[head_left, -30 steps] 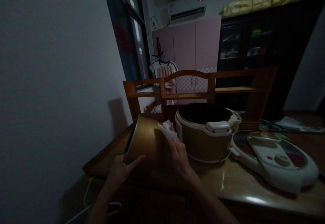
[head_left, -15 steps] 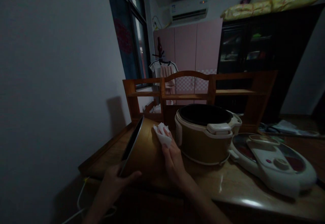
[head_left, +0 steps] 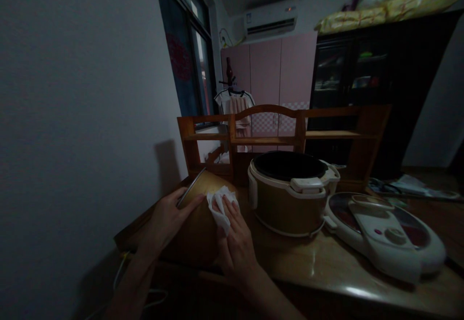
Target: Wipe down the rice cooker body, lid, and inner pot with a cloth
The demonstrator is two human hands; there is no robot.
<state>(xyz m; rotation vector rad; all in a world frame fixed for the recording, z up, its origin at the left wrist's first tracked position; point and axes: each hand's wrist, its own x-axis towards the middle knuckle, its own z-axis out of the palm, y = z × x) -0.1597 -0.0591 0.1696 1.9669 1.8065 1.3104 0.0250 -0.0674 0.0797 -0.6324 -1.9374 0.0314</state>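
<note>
A gold-coloured inner pot (head_left: 197, 235) is tilted on its side over the desk's near left part, its rim toward the left. My left hand (head_left: 168, 218) grips the rim, with the thumb on the outer wall and the fingers hidden behind the edge. My right hand (head_left: 235, 238) presses a crumpled white tissue (head_left: 220, 208) flat against the pot's outer side. Right of it stands the rice cooker body (head_left: 288, 209), gold with white trim, lidless and dark inside. Its detached white lid (head_left: 386, 235) lies at the far right.
The wooden desk (head_left: 308, 267) has a shelf rack (head_left: 266, 140) along its back edge. A white wall (head_left: 83, 117) rises close on the left. A white cable (head_left: 155, 298) hangs below the desk's left corner. Papers (head_left: 413, 184) lie beyond the lid.
My left hand has moved up along the rim, and the pot has turned so its opening faces further away. The right hand with the tissue has shifted down and slightly left on the wall.
</note>
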